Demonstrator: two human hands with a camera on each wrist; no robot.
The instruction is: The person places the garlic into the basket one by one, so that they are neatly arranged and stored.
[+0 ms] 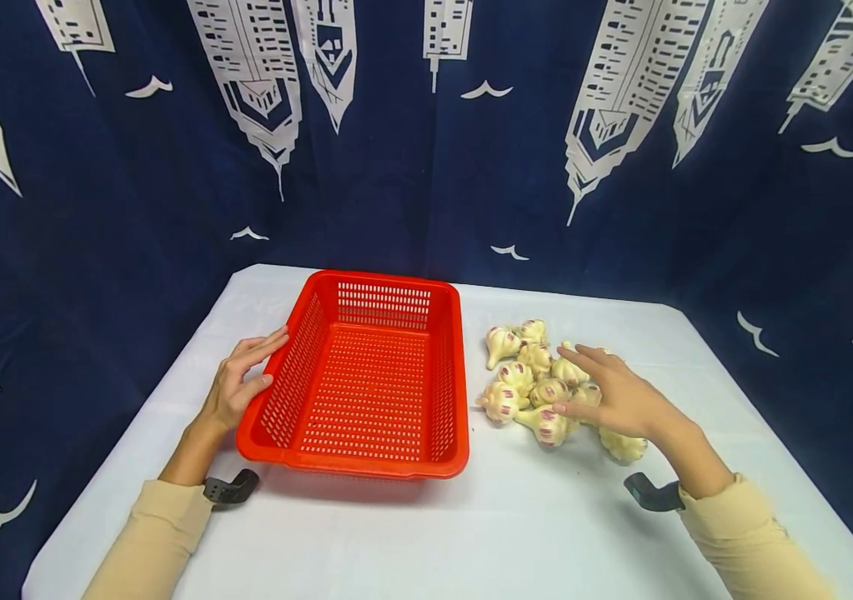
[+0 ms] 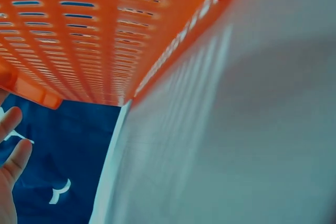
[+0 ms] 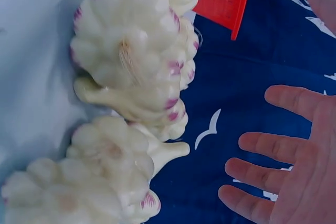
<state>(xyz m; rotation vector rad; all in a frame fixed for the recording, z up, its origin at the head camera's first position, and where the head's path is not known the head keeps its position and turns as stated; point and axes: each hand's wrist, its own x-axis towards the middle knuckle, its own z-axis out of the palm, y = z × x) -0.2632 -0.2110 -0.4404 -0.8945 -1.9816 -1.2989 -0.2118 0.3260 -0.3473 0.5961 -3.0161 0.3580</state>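
A red plastic basket (image 1: 369, 462) with slotted walls stands on the white table, left of a pile of garlic bulbs (image 1: 501, 402). My left hand (image 1: 234, 383) is at the basket's left rim, its fingers fairly straight and fingertips right at the edge. In the left wrist view the slotted basket wall (image 2: 100, 35) fills the top, with part of that hand's fingers at the left edge. My right hand (image 1: 621, 400) hovers over the right side of the garlic, fingers spread, hiding some bulbs. In the right wrist view its palm faces the garlic bulbs (image 3: 123, 40), with nothing between the fingers.
A white cloth (image 1: 546, 525) covers the table. Behind it hangs a dark blue curtain (image 1: 396, 192) printed with white buildings and birds. Each wrist wears a black band camera (image 1: 231, 487). The garlic lies in a loose heap close to the basket's right wall.
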